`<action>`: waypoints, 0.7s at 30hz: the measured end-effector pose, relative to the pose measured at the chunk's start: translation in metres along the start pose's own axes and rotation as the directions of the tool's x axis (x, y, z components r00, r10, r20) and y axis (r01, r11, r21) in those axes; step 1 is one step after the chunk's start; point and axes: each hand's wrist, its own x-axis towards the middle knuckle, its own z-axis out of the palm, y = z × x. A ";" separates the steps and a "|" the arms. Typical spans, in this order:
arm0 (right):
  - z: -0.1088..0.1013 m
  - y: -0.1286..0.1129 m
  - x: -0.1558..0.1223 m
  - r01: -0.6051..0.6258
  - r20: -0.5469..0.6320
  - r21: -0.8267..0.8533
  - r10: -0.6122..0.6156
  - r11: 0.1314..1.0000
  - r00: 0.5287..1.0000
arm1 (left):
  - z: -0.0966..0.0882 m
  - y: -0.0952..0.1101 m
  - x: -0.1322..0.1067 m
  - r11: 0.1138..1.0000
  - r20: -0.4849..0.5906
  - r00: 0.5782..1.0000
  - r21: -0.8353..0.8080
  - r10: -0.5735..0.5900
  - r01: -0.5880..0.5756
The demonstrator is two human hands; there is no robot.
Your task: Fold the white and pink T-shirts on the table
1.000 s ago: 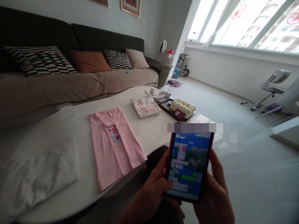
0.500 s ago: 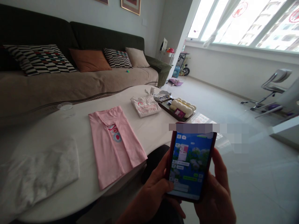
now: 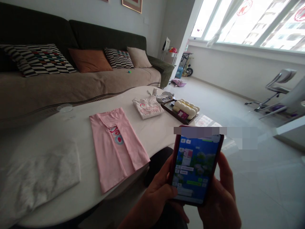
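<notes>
A smartphone (image 3: pixel 195 168) with a dark red case is held upright between my two hands, its lit screen showing a chat over a blue background. My left hand (image 3: pixel 157 194) grips its lower left side, thumb at the bottom corner of the screen. Around the right edge and lower back curls my right hand (image 3: pixel 221 194). Left of the hands, a pink garment (image 3: pixel 119 152) lies on the white table (image 3: pixel 78 127) with its sides folded inward over a printed picture. Farther back sits a folded white shirt (image 3: pixel 148 108) with a pink print.
A silvery white plastic bag (image 3: pixel 45 178) covers the table's near left. A clear round lid (image 3: pixel 64 108) lies behind it. At the far right end, a dark tray (image 3: pixel 166 106) holds a puffy cream tissue box (image 3: pixel 187 108). The sofa (image 3: pixel 95 86) runs behind the table.
The view has shifted very slightly. Both hands keep the same hold on the phone, which looks tilted a touch more to the right; the garments have not moved.
</notes>
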 end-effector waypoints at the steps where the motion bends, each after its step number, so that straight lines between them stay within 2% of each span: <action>1: 0.000 0.000 -0.001 -0.007 0.002 0.004 0.007 1.000 1.000 | -0.001 0.000 -0.001 1.000 -0.002 1.000 -0.008 -0.007 0.007; 7: 0.001 0.001 -0.001 0.009 -0.022 0.094 -0.006 0.996 1.000 | -0.003 -0.001 -0.003 1.000 -0.017 1.000 -0.012 -0.026 0.026; 10: 0.002 0.000 -0.001 0.008 -0.020 0.085 -0.006 0.996 1.000 | -0.003 -0.001 -0.002 1.000 -0.014 1.000 0.003 -0.008 0.008; 16: 0.010 -0.008 -0.005 -0.075 -0.089 0.069 0.081 0.995 0.993 | -0.001 0.000 -0.001 0.999 0.011 1.000 0.045 0.023 -0.024; 18: 0.010 -0.008 -0.005 -0.066 -0.070 0.057 0.070 0.996 0.995 | -0.001 -0.001 -0.001 0.998 0.012 1.000 0.054 0.026 -0.026; 21: 0.007 -0.005 -0.003 0.013 -0.028 0.037 -0.012 0.999 1.000 | -0.002 -0.001 -0.001 0.998 0.036 0.999 0.053 0.038 -0.040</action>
